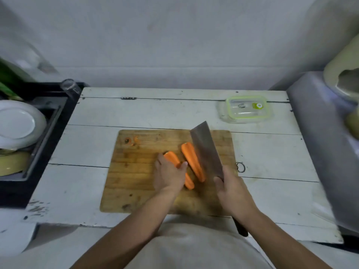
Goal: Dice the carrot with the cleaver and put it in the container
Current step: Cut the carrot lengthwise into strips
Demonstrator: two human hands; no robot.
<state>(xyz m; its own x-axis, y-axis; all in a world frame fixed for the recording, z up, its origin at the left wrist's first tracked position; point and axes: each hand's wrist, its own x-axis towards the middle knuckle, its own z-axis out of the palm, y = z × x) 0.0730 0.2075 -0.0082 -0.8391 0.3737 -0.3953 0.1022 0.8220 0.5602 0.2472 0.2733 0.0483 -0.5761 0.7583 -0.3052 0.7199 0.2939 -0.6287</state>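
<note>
Bare white table between cutting board and lidded container — cleaver blade alongside.

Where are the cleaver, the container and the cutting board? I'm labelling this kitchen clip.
cleaver [205,148]: head view, on the flat of the blade.
container [245,109]: head view, on its clear lid.
cutting board [134,171]: head view, on bare wood left of the carrot.

Scuffed wooden cutting board lying on chipped white-painted planks, dull grey metal cleaver, clear glossy plastic container sitting far right
</note>
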